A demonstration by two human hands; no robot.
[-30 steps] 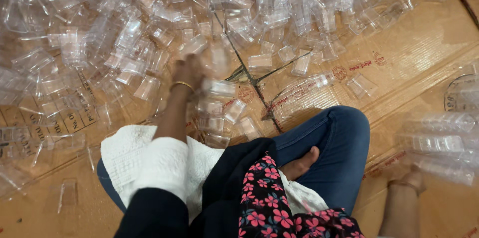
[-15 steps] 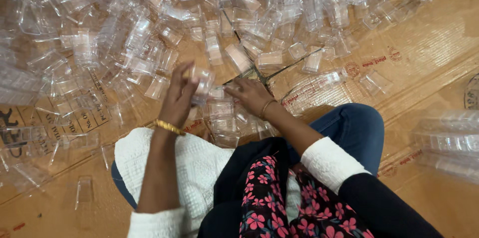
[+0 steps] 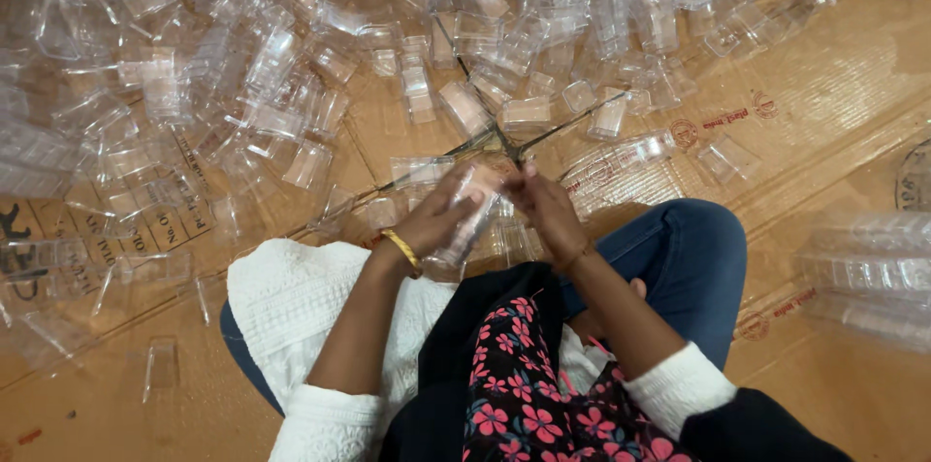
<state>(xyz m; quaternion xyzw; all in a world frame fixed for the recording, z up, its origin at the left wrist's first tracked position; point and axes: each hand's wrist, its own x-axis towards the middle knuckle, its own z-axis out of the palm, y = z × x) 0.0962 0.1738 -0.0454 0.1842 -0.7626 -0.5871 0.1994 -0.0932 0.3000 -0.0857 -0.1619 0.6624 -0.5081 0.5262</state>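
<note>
Flattened brown cardboard sheets (image 3: 834, 84) cover the floor, apparently to keep the great heap of clear plastic pieces (image 3: 291, 64) off it and within reach of the seated person, with a neat stack of the same pieces (image 3: 873, 278) lying to the right, well apart. Over the lap, the left hand (image 3: 432, 220) is closed around a short nested stack of clear pieces (image 3: 470, 215), tilted towards the right hand (image 3: 543, 210), whose fingers pinch its upper end, seemingly to steady it.
</note>
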